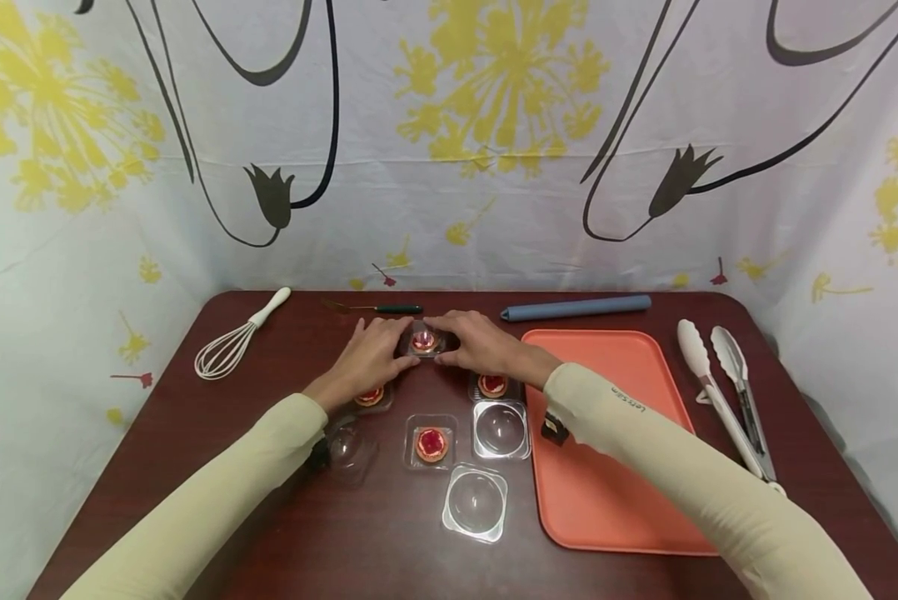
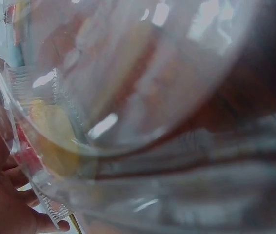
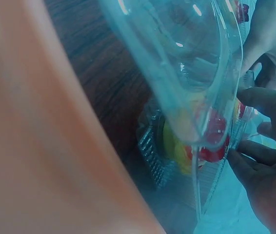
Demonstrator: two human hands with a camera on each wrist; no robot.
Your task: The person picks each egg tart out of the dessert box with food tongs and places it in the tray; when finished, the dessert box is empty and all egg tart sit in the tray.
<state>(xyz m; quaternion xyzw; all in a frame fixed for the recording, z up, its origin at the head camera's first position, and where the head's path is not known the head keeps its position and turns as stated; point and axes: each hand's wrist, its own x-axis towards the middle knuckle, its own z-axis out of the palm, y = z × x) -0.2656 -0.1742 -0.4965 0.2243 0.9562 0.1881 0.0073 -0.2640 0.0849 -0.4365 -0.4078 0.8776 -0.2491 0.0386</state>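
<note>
At the back centre, a small red-topped tart (image 1: 422, 341) sits in a clear plastic container (image 1: 423, 354), with shine on the clear plastic over it. My left hand (image 1: 370, 354) holds the container's left side, fingers at the far corner and thumb at the near one. Opposite, my right hand (image 1: 482, 343) grips the right side in the same way. Below my left wrist lies another tart (image 1: 369, 397) in a clear tray; one more tart (image 1: 492, 385) is below my right wrist. Clear domed plastic (image 2: 143, 97) fills much of the left wrist view.
Nearer stands an uncovered tart (image 1: 431, 444). Clear domed lids (image 1: 500, 429) lie around it, one (image 1: 347, 450) by my left sleeve. An orange tray (image 1: 606, 500) and tongs (image 1: 734, 400) are at right; a whisk (image 1: 231, 346), green-handled utensil (image 1: 396, 309) and blue rod (image 1: 576, 308) lie behind.
</note>
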